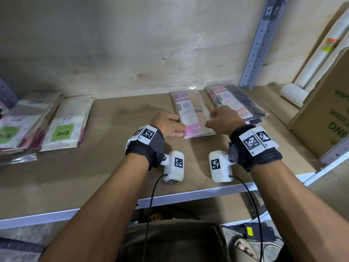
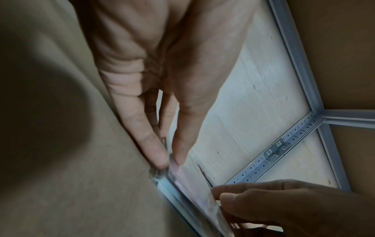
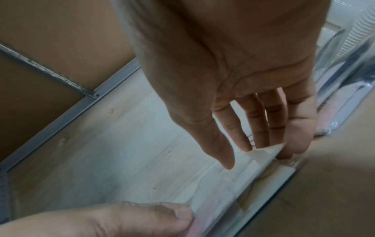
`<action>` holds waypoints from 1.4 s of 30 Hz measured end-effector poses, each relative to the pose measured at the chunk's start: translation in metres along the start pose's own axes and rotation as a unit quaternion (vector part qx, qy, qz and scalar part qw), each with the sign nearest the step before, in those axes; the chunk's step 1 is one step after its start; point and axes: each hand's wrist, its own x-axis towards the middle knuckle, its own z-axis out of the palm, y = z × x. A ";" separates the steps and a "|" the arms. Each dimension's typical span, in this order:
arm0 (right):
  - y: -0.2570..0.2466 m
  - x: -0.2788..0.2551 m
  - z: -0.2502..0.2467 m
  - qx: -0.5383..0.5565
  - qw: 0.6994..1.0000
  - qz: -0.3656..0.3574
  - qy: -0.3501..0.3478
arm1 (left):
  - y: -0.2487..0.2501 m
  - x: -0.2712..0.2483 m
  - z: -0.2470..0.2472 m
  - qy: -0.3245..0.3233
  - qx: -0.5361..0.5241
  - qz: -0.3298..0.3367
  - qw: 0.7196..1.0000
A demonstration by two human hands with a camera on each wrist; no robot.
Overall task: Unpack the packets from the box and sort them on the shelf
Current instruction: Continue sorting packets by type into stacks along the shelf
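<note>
A pink packet [image 1: 192, 114] lies flat on the brown shelf board [image 1: 113, 167], on top of a small pile. My left hand [image 1: 177, 123] is at its left edge. In the left wrist view the left hand [image 2: 170, 160] pinches that edge of the packet [image 2: 188, 179] between thumb and forefinger. My right hand [image 1: 211, 120] is at the right edge. In the right wrist view the right hand [image 3: 259, 154] has straight fingers touching the edge of the packet [image 3: 223, 192], with the thumb hanging free. The open cardboard box [image 1: 170, 241] stands below the shelf.
A pile of pink and dark packets [image 1: 236, 103] lies just right of the held one. Two piles with green ENE labels [image 1: 64, 125] sit at the far left. A big carton [image 1: 324, 103] and a white roll [image 1: 294, 95] stand at the right. A metal upright [image 1: 258, 44] rises behind.
</note>
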 end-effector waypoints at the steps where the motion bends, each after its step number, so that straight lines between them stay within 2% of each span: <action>1: 0.000 0.000 0.000 -0.006 1.000 -0.002 -0.001 | 0.000 0.000 -0.001 0.000 0.005 0.000 1.000; 6: -0.007 -0.006 -0.001 -0.056 0.998 -0.021 0.022 | -0.002 -0.001 -0.008 0.016 0.010 0.001 1.000; 9: -0.020 -0.012 -0.002 -0.034 0.992 -0.086 0.087 | -0.002 -0.010 -0.026 0.047 0.008 -0.002 0.999; 11: -0.032 -0.020 0.000 0.020 0.984 -0.151 0.096 | -0.001 -0.019 -0.046 0.052 0.016 0.000 0.999; 13: -0.047 -0.031 0.010 0.082 0.976 -0.197 0.038 | -0.001 -0.029 -0.070 0.058 0.021 0.004 0.998; 17: -0.072 -0.057 0.039 0.199 0.951 -0.212 -0.105 | -0.006 -0.057 -0.124 0.101 0.021 0.008 0.995; 22: -0.114 -0.078 0.071 0.274 0.920 -0.185 -0.211 | -0.012 -0.086 -0.191 0.196 0.036 0.042 0.979; 26: -0.166 -0.082 0.098 0.283 0.905 -0.189 -0.255 | -0.016 -0.106 -0.239 0.244 0.036 0.044 0.968; 29: -0.206 -0.077 0.123 0.253 0.914 -0.180 -0.260 | -0.022 -0.118 -0.269 0.261 0.016 0.041 0.964; 35: -0.272 -0.055 0.193 0.204 0.939 -0.101 -0.257 | -0.031 -0.128 -0.307 0.286 -0.015 0.027 0.958; 40: -0.291 -0.038 0.228 0.054 0.969 -0.110 -0.214 | -0.034 -0.127 -0.313 0.282 -0.004 0.030 0.959; 42: -0.291 -0.033 0.231 0.032 0.974 -0.110 -0.198 | -0.033 -0.125 -0.312 0.283 -0.002 0.034 0.958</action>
